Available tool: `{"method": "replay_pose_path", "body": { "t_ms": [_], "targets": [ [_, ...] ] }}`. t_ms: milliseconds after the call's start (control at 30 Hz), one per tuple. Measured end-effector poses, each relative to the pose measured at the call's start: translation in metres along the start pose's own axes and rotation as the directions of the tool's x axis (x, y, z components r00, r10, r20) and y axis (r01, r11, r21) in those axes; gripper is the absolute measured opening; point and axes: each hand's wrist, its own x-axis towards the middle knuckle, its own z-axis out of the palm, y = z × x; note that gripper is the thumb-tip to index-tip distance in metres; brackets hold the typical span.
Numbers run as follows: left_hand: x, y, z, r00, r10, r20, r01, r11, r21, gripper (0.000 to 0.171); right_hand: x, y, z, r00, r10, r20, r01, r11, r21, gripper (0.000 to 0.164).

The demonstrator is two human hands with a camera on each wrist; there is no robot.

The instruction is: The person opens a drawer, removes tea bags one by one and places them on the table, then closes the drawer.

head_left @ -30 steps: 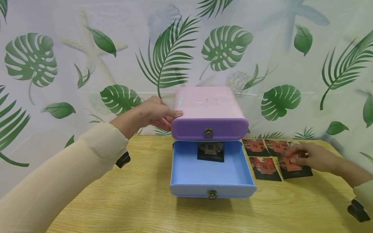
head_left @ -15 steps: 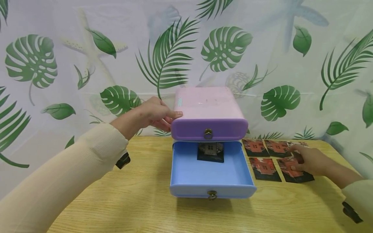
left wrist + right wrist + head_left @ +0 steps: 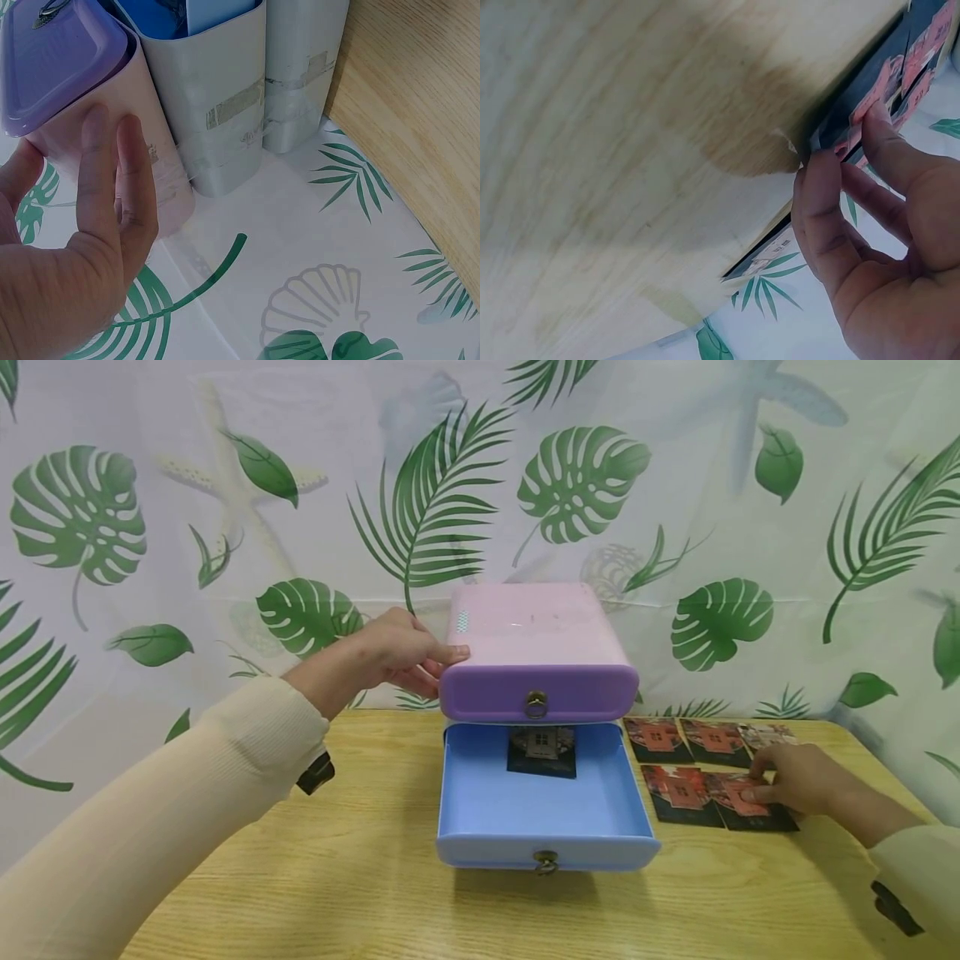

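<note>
My left hand (image 3: 408, 652) holds the upper left corner of a small drawer unit (image 3: 536, 622), thumb on its pink top and fingers along the side. In the left wrist view, two fingers (image 3: 133, 172) lie against the pink side wall. The purple top drawer (image 3: 487, 693) is closed; the blue drawer (image 3: 536, 814) below is pulled out, with one dark card (image 3: 542, 760) at its back. On the right, my right hand (image 3: 806, 785) pinches a red and black picture card (image 3: 738, 802) at its right edge. This card overlaps the neighbouring card (image 3: 681, 797).
Behind the held card lie two similar red cards (image 3: 658, 739) (image 3: 714, 740) and a paler card (image 3: 768, 734), partly covered by my right hand. The wooden table (image 3: 322, 868) meets a leaf-patterned cloth (image 3: 315, 493) at the back. Ring pulls (image 3: 546, 860) hang on the drawer fronts.
My right hand has shifted slightly toward me, and the card under it has slid left onto its neighbour. The paler card behind now shows more. The left hand and drawers stay put.
</note>
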Motion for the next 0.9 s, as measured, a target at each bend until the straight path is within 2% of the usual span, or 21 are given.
{"method": "replay_pose_path", "body": {
  "t_ms": [400, 633, 800, 900],
  "targets": [
    [0.000, -0.001, 0.000, 1.000, 0.001, 0.005, -0.001, 1.000, -0.014, 0.037, 0.001, -0.009, -0.005, 1.000, 0.009, 0.010, -0.009, 0.999, -0.040, 0.023],
    [0.000, -0.001, 0.000, 1.000, 0.009, -0.002, -0.009, 1.000, 0.008, 0.037, 0.005, -0.035, -0.035, 0.997, 0.062, -0.046, -0.063, 0.998, -0.026, 0.014],
    [-0.001, -0.001, 0.000, 1.000, 0.004, 0.002, -0.004, 1.000, -0.003, 0.038, 0.009, -0.068, -0.056, 0.984, 0.075, -0.159, -0.080, 0.996, -0.029, 0.020],
    [-0.002, 0.000, 0.000, 1.000, 0.008, 0.004, -0.008, 1.000, -0.009, 0.038, 0.009, -0.091, -0.064, 0.961, 0.040, -0.274, -0.055, 0.997, -0.049, 0.021]
  ]
}}
